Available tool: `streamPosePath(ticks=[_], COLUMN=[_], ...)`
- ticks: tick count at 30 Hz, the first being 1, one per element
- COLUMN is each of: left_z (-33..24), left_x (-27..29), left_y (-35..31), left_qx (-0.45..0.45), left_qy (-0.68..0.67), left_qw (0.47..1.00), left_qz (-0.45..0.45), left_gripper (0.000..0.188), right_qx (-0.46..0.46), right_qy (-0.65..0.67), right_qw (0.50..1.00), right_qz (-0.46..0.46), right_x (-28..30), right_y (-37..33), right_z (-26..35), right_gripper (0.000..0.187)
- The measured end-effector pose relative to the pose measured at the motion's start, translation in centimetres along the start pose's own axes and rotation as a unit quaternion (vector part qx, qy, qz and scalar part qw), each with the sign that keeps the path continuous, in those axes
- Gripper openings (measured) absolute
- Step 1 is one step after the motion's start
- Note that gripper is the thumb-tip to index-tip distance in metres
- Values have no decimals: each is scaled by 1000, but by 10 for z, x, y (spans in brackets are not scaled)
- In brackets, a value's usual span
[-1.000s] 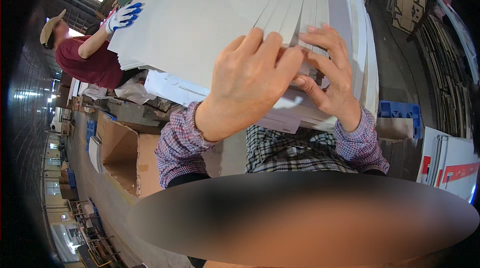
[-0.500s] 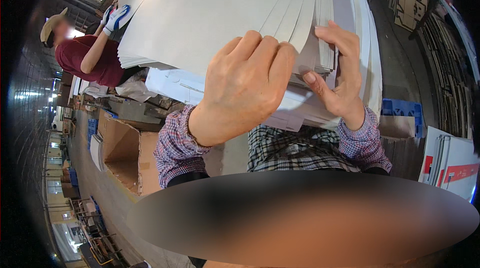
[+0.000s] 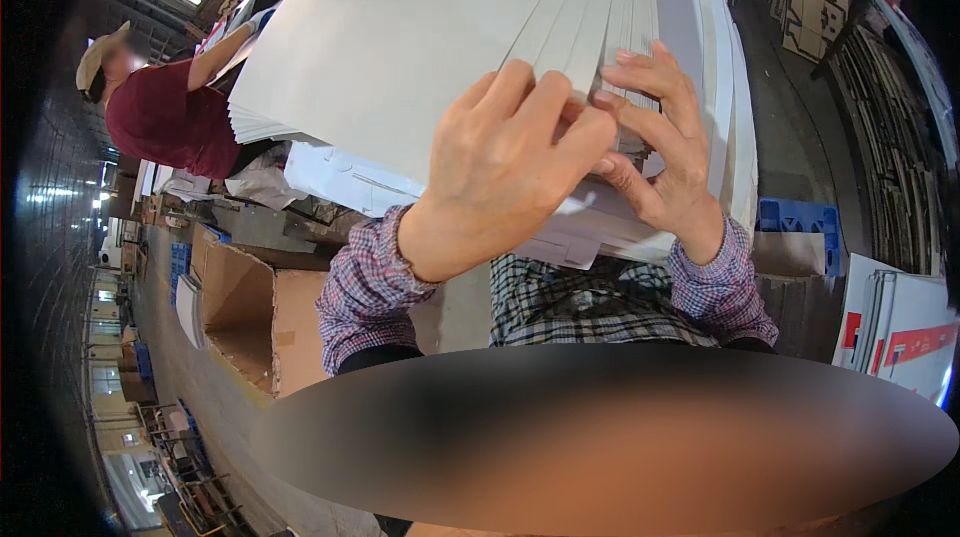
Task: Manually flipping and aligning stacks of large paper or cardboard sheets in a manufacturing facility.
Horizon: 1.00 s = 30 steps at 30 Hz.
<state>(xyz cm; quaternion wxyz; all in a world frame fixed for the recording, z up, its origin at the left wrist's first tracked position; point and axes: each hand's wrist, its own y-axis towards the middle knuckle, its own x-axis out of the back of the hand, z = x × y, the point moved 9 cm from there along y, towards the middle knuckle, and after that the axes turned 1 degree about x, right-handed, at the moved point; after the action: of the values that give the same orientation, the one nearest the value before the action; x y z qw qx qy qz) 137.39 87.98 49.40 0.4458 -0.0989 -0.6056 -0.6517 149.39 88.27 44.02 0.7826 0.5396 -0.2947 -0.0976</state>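
A thick stack of large white sheets lies in front of me, fanned into several layers toward its right end. My left hand is closed over the near edge of the fanned sheets, its fingertips partly hidden beneath the knuckles. Close beside it, my right hand has its thumb and fingers apart around the near right corner of the stack. Its fingertips are at the sheet edges and almost meet my left fingers. Whether it pinches any sheet does not show.
Under the stack lie more white printed sheets. At the far left a co-worker in a dark red shirt leans over. An open cardboard box stands on the floor at left. To the right are a blue pallet and stacked brown boards.
My left hand has shifted slightly right, and my right hand's fingers have closed in toward it. The co-worker's gloved hands have left the far left corner of the sheets and reach farther away.
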Motion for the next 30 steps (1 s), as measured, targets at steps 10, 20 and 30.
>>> streamPosePath(ticks=[10,20,30], left_z=[0,-4,5], left_x=[2,-6,-2], left_y=[0,17,-1], left_qx=[36,32,18], left_qy=[-32,60,38], left_qw=[988,996,999], left_qz=[147,50,34], left_gripper=[25,18,17], right_qx=[-37,-11,-17], right_qy=[41,16,9], right_qw=[998,1000,1000], right_qz=[16,5,-4], right_x=[3,6,-3], right_y=[0,5,-3], right_z=[-6,1,-4], right_gripper=[37,40,40])
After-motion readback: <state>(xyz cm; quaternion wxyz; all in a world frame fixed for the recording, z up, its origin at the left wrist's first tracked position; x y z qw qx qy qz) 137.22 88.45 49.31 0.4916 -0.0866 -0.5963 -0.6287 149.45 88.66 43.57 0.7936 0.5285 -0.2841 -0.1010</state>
